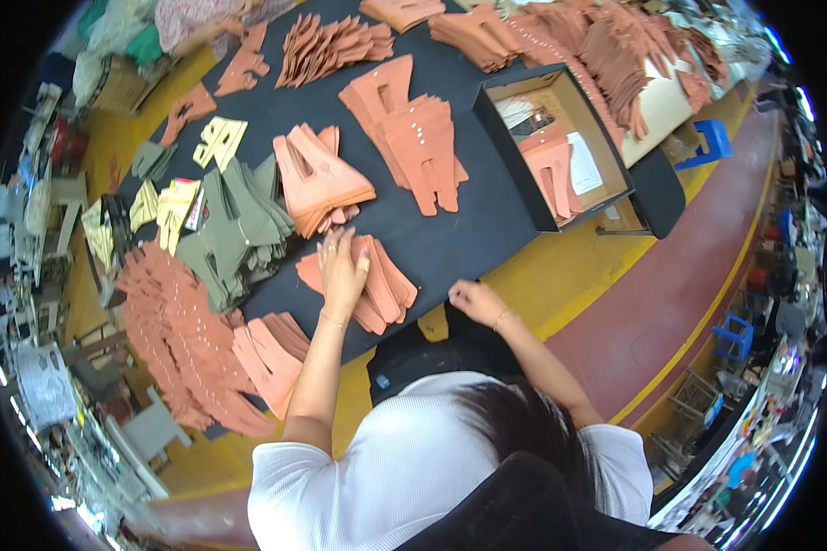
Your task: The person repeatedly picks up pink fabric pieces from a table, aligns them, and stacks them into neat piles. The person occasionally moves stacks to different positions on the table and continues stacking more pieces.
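Note:
My left hand [345, 273] lies on a fanned stack of salmon-coloured cut pieces [383, 292] near the front edge of the dark table. Its fingers stretch forward, the tips reaching the lower edge of another salmon stack [326, 180] just beyond. That farther stack has a slot cut through its top piece. Curled in, my right hand [476, 298] hovers at the table's front edge, apart from the pieces; what its fingers hold, if anything, is hidden. Farther in, glove-shaped salmon pieces [420, 138] with small white marks lie overlapped.
Olive-green pieces [239, 225] are piled left of my left hand, beside pale yellow ones [179, 207]. Long salmon pieces [179, 331] overhang the left end. A black open box [501, 138] stands at the right, holding papers and salmon pieces. More heaps [331, 50] lie at the back.

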`<state>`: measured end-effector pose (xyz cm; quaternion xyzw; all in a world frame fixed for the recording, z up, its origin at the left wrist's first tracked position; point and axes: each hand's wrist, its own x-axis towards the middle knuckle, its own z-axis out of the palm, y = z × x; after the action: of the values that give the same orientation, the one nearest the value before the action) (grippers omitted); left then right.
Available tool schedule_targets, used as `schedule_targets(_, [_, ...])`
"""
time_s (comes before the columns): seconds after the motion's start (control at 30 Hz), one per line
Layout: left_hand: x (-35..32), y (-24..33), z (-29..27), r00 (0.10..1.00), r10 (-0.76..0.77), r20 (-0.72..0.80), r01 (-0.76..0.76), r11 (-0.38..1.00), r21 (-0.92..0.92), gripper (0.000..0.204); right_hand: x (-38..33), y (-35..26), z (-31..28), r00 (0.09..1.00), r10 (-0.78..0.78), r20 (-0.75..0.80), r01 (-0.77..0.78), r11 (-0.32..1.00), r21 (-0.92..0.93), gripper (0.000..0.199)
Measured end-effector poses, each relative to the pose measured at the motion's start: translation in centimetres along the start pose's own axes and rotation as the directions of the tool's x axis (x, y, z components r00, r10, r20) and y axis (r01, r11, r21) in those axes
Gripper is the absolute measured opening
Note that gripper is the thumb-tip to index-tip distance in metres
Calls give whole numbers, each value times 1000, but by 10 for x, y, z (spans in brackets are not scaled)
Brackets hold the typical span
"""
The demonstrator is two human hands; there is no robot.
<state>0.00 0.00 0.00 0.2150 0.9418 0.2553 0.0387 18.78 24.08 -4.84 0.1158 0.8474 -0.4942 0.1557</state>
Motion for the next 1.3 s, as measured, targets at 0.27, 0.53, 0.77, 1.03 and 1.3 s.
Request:
schedule_targets(0.27, [74,85,0,971,-195,-141,120,899,-420,40,131,-26,-118,991,-133,30,132,990,42,16])
schedule_targets(0.53, [159,76,47,892,-449,-53,359,776,-518,38,247,-21,-156,980,121,-160,-80,967,243,24])
schedule_targets(0.77, [183,71,76,811,-582,56,516,668,-537,34,299,-3,-157,927,61,-371,26,974,226,33])
schedule_targets(1.03, [192,67,81,789,-611,63,530,625,-573,27,322,3,-158,949,213,-234,-97,900,425,42])
schedule_targets(1.3, [188,67,77,786,-590,187,597,644,-479,36,323,-11,-166,962,233,-141,-115,817,565,47])
